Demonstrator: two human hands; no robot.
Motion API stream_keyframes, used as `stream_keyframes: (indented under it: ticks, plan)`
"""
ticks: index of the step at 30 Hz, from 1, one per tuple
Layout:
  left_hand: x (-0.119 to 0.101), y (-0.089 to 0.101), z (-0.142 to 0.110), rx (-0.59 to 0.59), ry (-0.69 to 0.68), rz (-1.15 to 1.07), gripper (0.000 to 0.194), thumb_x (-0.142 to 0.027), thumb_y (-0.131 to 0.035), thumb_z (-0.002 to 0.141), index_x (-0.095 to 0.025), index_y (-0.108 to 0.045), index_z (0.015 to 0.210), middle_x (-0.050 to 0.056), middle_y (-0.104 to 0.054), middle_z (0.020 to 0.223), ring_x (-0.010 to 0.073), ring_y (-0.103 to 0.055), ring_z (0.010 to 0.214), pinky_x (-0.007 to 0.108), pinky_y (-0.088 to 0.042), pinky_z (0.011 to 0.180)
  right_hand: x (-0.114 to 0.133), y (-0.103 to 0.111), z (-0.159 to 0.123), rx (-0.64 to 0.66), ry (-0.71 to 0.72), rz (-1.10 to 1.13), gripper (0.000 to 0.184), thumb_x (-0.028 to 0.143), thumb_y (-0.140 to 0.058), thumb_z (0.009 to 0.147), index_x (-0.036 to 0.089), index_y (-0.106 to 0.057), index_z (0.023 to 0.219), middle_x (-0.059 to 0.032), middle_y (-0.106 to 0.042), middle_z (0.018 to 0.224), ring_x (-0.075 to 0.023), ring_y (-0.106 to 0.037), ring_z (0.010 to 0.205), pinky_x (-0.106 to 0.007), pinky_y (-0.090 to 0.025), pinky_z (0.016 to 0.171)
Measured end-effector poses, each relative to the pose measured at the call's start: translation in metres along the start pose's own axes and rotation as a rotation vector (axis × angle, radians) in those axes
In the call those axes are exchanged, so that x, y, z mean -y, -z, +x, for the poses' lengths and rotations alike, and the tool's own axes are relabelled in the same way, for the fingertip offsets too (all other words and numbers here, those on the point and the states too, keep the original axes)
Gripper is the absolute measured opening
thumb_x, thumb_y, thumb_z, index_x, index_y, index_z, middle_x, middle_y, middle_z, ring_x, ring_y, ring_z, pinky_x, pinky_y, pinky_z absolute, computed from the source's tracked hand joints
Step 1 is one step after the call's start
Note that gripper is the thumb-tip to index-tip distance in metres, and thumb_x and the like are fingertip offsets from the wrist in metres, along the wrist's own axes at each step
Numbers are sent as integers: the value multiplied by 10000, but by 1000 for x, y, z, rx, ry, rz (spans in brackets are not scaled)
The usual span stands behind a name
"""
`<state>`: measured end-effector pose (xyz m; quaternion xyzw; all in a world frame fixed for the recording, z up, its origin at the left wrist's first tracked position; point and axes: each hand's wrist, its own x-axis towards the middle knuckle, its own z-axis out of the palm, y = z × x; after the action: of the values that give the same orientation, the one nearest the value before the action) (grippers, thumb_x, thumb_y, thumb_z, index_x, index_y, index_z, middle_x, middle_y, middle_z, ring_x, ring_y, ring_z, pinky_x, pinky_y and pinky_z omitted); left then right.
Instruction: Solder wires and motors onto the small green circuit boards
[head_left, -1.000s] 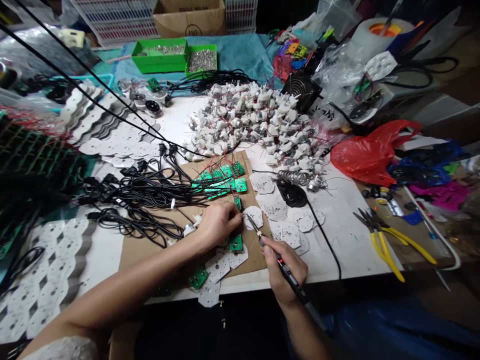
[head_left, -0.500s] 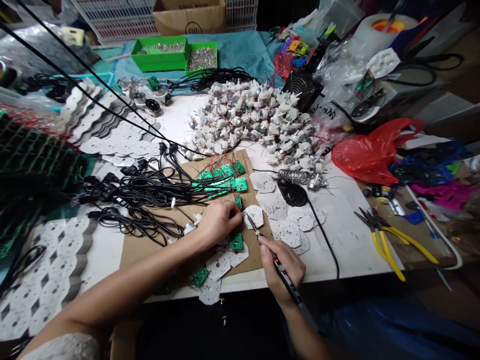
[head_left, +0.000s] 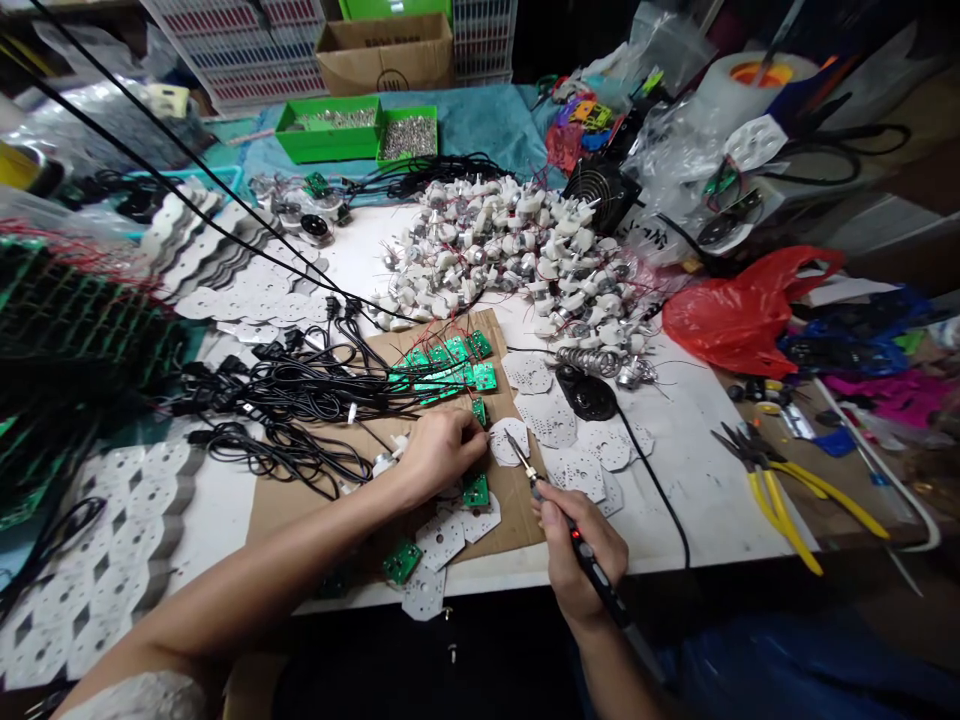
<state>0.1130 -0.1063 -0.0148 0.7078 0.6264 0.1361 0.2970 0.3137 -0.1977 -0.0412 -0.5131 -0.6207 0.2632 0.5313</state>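
My right hand (head_left: 577, 560) is closed around a soldering iron (head_left: 607, 592) with a small red light on its handle. The iron's tip is over a white board piece (head_left: 506, 440) with holes, lying at the edge of a cardboard sheet (head_left: 517, 510). At that piece's left side, my left hand (head_left: 444, 448) is pinched shut; what its fingertips hold is hidden. A small green circuit board (head_left: 475, 489) lies just below my left hand, and another small circuit board (head_left: 478, 408) is just above it. More green circuit boards (head_left: 442, 370) with red wires lie in rows beyond.
Bundled black power cords (head_left: 300, 390) lie left of my left hand. A heap of small white motors (head_left: 510, 240) stands behind. To the right are a black speaker-like disc (head_left: 589, 392), yellow-handled pliers (head_left: 780, 500) and a red plastic bag (head_left: 750, 310). Green trays (head_left: 328, 145) sit at the back.
My right hand has drawn slightly right and down with the soldering iron, its tip moving away from my left fingertips. My left hand keeps its pinch. The whole view has shifted a little.
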Motion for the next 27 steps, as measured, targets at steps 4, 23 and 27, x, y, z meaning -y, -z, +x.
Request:
stream_keyframes:
  ticks: [4, 23, 27]
  plan:
    - [-1, 2, -3, -3, -24, 8, 163, -223, -636, 906, -178, -736, 786, 40, -740, 810, 166, -646, 758, 259, -425, 710, 0, 2, 1, -9, 11, -2, 219, 140, -593, 1013, 228, -749, 1138, -33, -757, 929, -187, -753, 755, -288, -639, 645]
    - [23, 103, 195, -68, -459, 636, 317, -106, -480, 884, -181, -785, 837, 121, -655, 1013, 257, -589, 991, 334, -440, 728, -1, 3, 1, -44, 1, 41, 243, 131, -579, 1008, 242, -744, 1148, -17, -753, 904, -173, -750, 745, -264, -634, 651]
    - [20, 108, 208, 25, -471, 748, 263, -138, -506, 905, -174, -718, 754, 114, -639, 1012, 245, -576, 991, 317, -422, 708, -2, 2, 1, -44, -19, 52, 247, 133, -578, 1011, 249, -744, 1151, -15, -750, 905, -171, -749, 751, -264, -638, 660]
